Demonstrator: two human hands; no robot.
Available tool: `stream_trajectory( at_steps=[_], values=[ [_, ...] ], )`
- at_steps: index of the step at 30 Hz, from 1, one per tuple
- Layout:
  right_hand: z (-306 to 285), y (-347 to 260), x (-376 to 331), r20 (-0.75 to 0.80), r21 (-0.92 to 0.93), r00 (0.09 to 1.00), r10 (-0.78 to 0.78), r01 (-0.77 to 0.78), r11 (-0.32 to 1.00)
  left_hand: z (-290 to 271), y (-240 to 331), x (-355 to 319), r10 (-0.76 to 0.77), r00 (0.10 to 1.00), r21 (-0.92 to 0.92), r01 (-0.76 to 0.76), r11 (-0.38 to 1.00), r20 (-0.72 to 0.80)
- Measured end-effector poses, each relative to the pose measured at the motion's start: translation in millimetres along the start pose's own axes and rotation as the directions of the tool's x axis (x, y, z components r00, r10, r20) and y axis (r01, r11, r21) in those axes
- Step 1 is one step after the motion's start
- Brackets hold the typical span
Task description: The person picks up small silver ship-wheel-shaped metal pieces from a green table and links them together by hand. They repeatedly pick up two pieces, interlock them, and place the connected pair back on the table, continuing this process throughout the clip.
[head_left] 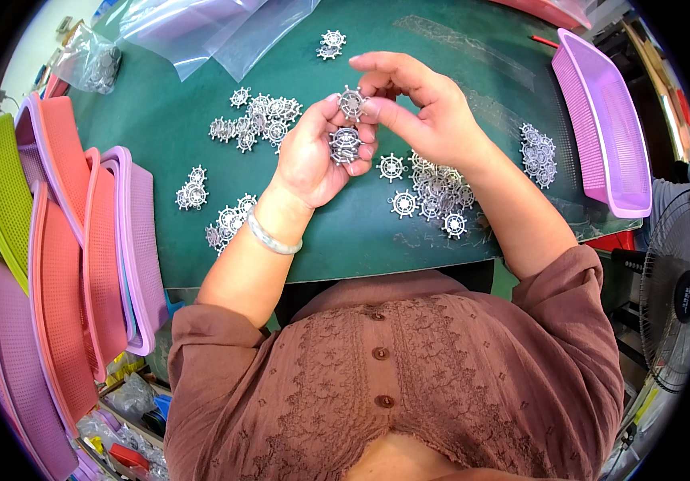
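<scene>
My left hand (310,156) is closed round a small stack of silver ship's-wheel charms (346,145) in its palm and fingers. Upright above that stack is a single ship's-wheel charm (351,104), between my left thumb and my right thumb. My right hand (429,112) is closed on this charm with the thumb at its edge; its index finger curves out above, and the other fingers are partly hidden. A large heap of the same charms (441,188) lies under my right wrist. Another heap (261,119) is just left of my left hand.
Smaller charm piles lie on the green mat (345,232): one by my left forearm (229,224), one farther left (193,190), one at the far side (331,45), one at right (538,155). Stacked plastic baskets (100,264) stand left; a purple basket (601,120) and fan (673,297) are right.
</scene>
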State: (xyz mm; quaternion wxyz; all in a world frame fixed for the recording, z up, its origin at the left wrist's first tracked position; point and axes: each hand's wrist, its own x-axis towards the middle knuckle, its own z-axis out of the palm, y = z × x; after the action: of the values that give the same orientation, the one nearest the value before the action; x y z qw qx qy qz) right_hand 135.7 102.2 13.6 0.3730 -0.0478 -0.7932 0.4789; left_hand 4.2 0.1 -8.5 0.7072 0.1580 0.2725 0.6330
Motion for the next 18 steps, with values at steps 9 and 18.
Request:
stream_trajectory(
  at_steps=[9,18],
  values=[
    [-1.0,2.1,-0.6,0.041,0.058,0.982,0.186,-0.188,0.98,-3.3,1.5,-0.5,-0.047,0.999,-0.083,0.048,0.995,0.014],
    [-5.1,5.8,1.1,0.088,0.014,0.989,0.119,-0.12,0.993,-2.8,1.7,1.7,-0.016,0.998,-0.032,0.015,0.999,-0.059]
  ],
)
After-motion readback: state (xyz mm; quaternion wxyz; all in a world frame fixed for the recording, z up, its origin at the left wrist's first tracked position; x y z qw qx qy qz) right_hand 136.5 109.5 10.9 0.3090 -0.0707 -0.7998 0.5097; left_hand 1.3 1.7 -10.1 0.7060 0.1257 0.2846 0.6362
